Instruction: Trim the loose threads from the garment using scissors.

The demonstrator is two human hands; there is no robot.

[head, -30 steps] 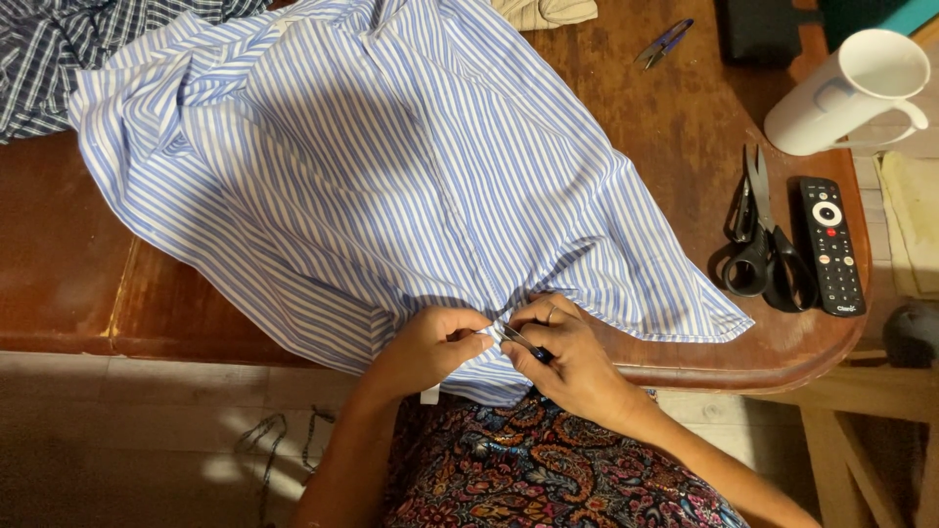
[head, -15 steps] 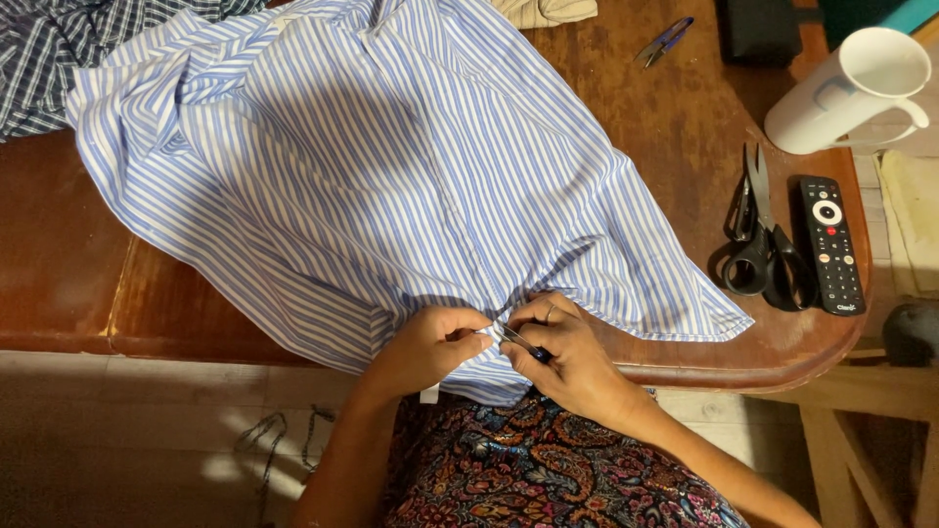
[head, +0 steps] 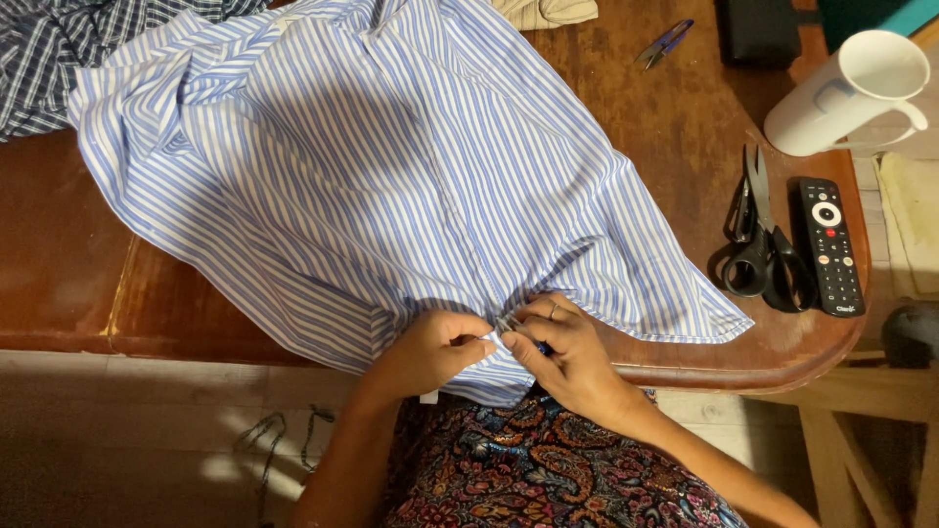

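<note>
Shirt [head: 391, 186] hem pinched between left hand [head: 435, 344] and right hand [head: 565, 347], both gripping cloth.

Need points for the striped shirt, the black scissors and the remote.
striped shirt [head: 391, 176], head view, middle of the spread fabric.
black scissors [head: 758, 259], head view, just above the handle loops.
remote [head: 829, 244], head view, middle of its black body.

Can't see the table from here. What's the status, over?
Both hands, left hand and right hand, pinching striped shirt hem at table edge. Small tool between them, unclear. Scissors and remote lie apart, right.
</note>
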